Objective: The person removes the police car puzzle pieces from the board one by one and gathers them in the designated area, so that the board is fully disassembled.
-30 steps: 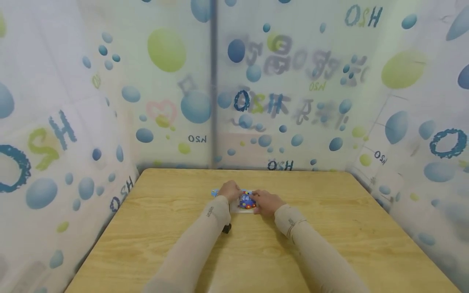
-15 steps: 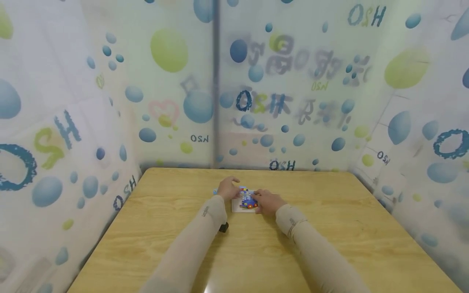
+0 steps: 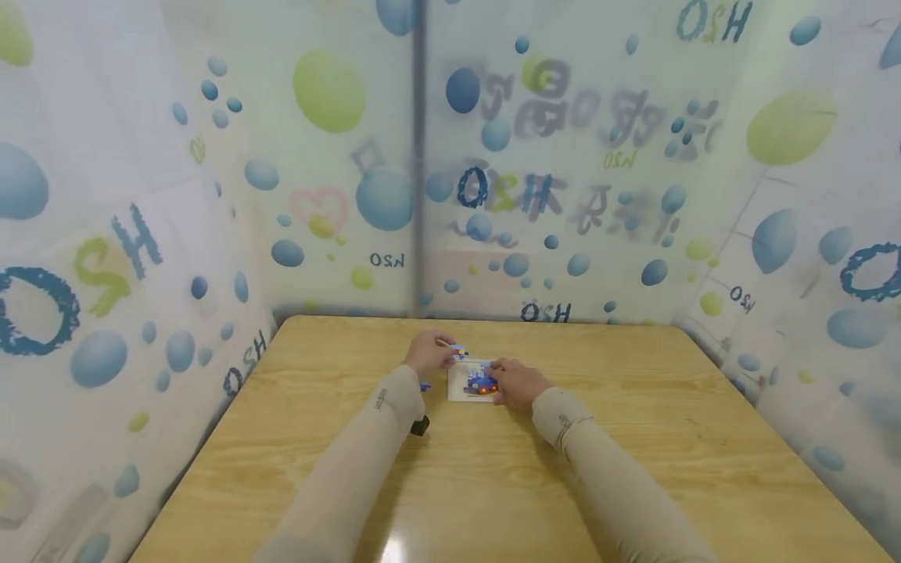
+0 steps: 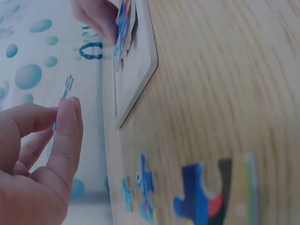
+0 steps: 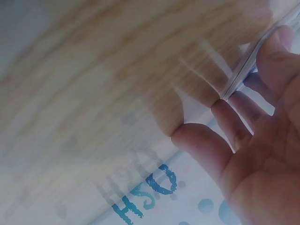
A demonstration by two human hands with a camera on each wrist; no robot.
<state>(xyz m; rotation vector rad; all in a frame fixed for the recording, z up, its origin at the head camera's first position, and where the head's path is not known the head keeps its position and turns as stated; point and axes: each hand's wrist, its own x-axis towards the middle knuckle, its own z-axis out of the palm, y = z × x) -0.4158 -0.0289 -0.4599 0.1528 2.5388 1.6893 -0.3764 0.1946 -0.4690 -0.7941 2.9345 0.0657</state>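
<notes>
In the head view my left hand (image 3: 427,352) pinches a small blue, multicoloured jigsaw piece (image 3: 459,351) between thumb and fingers, off the far left corner of a pale puzzle board (image 3: 457,389). The left wrist view shows this jigsaw piece (image 4: 68,85) edge-on, held up in the air. Joined pieces (image 3: 480,378) forming part of a blue picture lie on the board, whose left part is bare. My right hand (image 3: 522,383) grips the board's right edge, thumb at the near side; the right wrist view shows its outer finger (image 5: 201,140) touching the table.
Several loose jigsaw pieces (image 4: 146,180) lie on the wooden table (image 3: 338,367) left of the board, partly hidden by my left arm in the head view. A small black box (image 3: 420,426) sits under the left sleeve. Patterned curtains (image 3: 331,195) enclose the table's back and sides.
My left hand has moved from over the board to its far left, lifting the jigsaw piece. More of the board's pale surface shows. My right hand has stayed at the right edge.
</notes>
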